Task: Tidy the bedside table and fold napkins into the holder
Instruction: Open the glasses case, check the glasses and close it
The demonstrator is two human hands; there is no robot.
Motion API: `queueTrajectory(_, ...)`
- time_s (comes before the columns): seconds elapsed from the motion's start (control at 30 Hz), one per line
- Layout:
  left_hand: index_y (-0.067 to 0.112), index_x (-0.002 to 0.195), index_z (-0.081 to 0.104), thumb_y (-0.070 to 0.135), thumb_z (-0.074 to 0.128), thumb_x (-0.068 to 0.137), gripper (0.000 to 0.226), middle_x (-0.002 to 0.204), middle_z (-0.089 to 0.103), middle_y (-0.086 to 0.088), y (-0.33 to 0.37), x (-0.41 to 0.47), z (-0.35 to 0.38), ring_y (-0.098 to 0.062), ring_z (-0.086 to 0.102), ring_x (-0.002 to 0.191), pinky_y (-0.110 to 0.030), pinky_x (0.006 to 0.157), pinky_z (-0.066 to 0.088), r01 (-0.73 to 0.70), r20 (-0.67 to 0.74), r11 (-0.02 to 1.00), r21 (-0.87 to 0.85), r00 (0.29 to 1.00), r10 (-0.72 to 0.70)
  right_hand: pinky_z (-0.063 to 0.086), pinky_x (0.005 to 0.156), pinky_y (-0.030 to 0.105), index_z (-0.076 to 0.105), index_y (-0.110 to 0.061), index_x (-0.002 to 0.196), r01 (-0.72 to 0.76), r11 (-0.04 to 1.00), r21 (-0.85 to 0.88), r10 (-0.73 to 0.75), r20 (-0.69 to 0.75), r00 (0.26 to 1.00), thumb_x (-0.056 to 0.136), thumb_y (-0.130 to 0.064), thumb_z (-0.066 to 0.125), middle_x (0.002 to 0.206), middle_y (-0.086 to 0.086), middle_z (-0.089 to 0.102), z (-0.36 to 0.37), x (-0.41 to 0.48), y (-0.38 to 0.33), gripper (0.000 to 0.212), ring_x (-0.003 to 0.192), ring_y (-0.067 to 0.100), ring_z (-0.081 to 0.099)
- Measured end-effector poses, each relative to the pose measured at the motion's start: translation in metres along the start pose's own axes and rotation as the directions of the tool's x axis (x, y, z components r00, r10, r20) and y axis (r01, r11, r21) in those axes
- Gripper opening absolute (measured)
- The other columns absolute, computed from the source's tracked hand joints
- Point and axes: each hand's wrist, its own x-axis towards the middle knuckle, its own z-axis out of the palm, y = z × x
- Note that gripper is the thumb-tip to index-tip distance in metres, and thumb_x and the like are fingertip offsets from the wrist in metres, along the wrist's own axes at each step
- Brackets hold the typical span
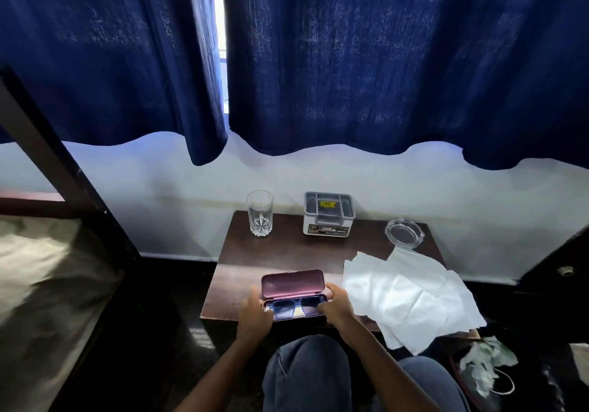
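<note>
Grip: left hand point(255, 311) and right hand point(334, 305) curled round open glasses case point(293, 281).
Risk: lid may pinch sunglasses point(291, 309); overhanging napkins point(408, 293), lower right, may slide off.

Glasses point(296, 308) in the open glasses case point(293, 281) at the front edge of the bedside table point(287, 252): frame ends covered by the left hand point(255, 316) and right hand point(336, 308), which grip the case.
Holder point(329, 214) at the table's back: label print too small to read.
Napkins point(408, 293) overhang and hide the table's front right corner.
Bed point(41, 284) left of the table: cut off by the frame edge.
Floor right of the table: pale crumpled heap point(487, 360), too dim to name.
</note>
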Motion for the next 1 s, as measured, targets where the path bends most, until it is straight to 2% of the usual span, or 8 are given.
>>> queueTrajectory(0.13, 0.004, 0.114, 0.061, -0.004, 0.047, 0.064, 0.052, 0.097, 0.068, -0.025, -0.02, 0.029, 0.005, -0.044, 0.059, 0.097, -0.037, 0.074, 0.047, -0.041, 0.113, 0.999, 0.004, 0.993, 0.041, 0.055, 0.083, 0.044, 0.047, -0.018, 0.129, -0.127, 0.988, 0.093, 0.12, 0.076, 0.99, 0.047, -0.01, 0.058, 0.117, 0.014, 0.055, -0.005, 0.005, 0.009, 0.083, 0.102, 0.034, 0.058)
queueTrajectory(0.27, 0.028, 0.091, 0.07, -0.008, 0.045, 0.064, 0.052, 0.071, 0.074, -0.003, -0.03, 0.034, 0.004, -0.026, 0.061, 0.073, -0.043, 0.07, 0.052, -0.094, 0.119, 0.976, -0.195, 0.986, 0.118, 0.044, 0.055, 0.03, 0.057, -0.022, 0.116, -0.153, 0.955, 0.253, 0.127, 0.119, 0.985, 0.061, 0.006, 0.053, 0.095, 0.014, 0.064, -0.018, -0.021, -0.007, 0.062, 0.081, 0.028, 0.059)
queueTrajectory(0.33, 0.02, 0.102, 0.067, -0.014, 0.046, 0.07, 0.051, 0.059, 0.068, 0.006, -0.014, 0.019, -0.005, -0.021, 0.054, 0.066, -0.033, 0.061, 0.045, -0.016, 0.112, 0.95, -0.311, 0.992, 0.053, 0.04, 0.054, 0.027, 0.056, -0.024, 0.105, -0.167, 0.927, 0.336, 0.128, 0.135, 0.983, 0.066, 0.012, 0.049, 0.082, 0.01, 0.061, -0.022, -0.029, -0.013, 0.053, 0.076, 0.024, 0.054)
queueTrajectory(0.5, 0.025, 0.092, 0.067, -0.011, 0.048, 0.08, 0.042, 0.071, 0.07, 0.006, 0.027, -0.013, -0.028, -0.015, 0.06, 0.059, -0.031, 0.061, 0.052, 0.024, 0.096, 0.873, -0.488, 0.995, 0.026, 0.045, 0.052, 0.025, 0.058, -0.014, 0.11, -0.178, 0.846, 0.503, 0.137, 0.117, 0.984, 0.072, 0.012, 0.045, 0.083, 0.014, 0.062, -0.036, -0.037, -0.034, 0.048, 0.069, 0.024, 0.057)
queueTrajectory(0.63, 0.018, 0.093, 0.062, -0.008, 0.044, 0.087, 0.032, 0.073, 0.062, 0.003, 0.044, -0.022, -0.042, -0.009, 0.052, 0.053, -0.022, 0.052, 0.042, 0.079, 0.117, 0.794, -0.602, 0.993, -0.01, 0.04, 0.054, 0.024, 0.06, -0.015, 0.107, -0.141, 0.804, 0.578, 0.092, 0.114, 0.989, 0.075, 0.012, 0.044, 0.074, 0.008, 0.059, -0.056, -0.045, -0.047, 0.046, 0.062, 0.018, 0.052)
queueTrajectory(0.7, 0.015, 0.103, 0.06, 0.005, 0.052, 0.09, 0.019, 0.078, 0.061, -0.002, 0.047, -0.026, -0.048, -0.013, 0.056, 0.062, -0.025, 0.06, 0.047, 0.109, 0.149, 0.764, -0.636, 0.989, -0.017, 0.042, 0.057, 0.026, 0.062, -0.016, 0.102, -0.131, 0.771, 0.623, 0.059, 0.135, 0.989, 0.074, 0.015, 0.044, 0.073, 0.006, 0.06, -0.064, -0.051, -0.052, 0.045, 0.062, 0.018, 0.053)
queueTrajectory(0.83, 0.013, 0.11, 0.055, 0.01, 0.055, 0.09, 0.021, 0.084, 0.062, -0.006, 0.048, -0.032, -0.057, -0.022, 0.061, 0.075, -0.03, 0.069, 0.05, 0.159, 0.23, 0.706, -0.691, 0.973, 0.005, 0.044, 0.062, 0.029, 0.063, -0.016, 0.098, -0.125, 0.698, 0.705, 0.0, 0.175, 0.985, 0.076, 0.016, 0.044, 0.089, 0.005, 0.063, -0.077, -0.063, -0.054, 0.043, 0.071, 0.02, 0.055)
queueTrajectory(1.0, 0.01, 0.117, 0.052, 0.004, 0.049, 0.091, 0.027, 0.09, 0.061, -0.009, 0.048, -0.038, -0.059, -0.028, 0.06, 0.076, -0.03, 0.061, 0.058, 0.212, 0.286, 0.561, -0.8, 0.957, 0.047, 0.049, 0.064, 0.029, 0.062, -0.013, 0.103, -0.104, 0.623, 0.775, -0.076, 0.193, 0.978, 0.079, 0.015, 0.047, 0.098, 0.003, 0.065, -0.086, -0.072, -0.049, 0.04, 0.072, 0.021, 0.057)
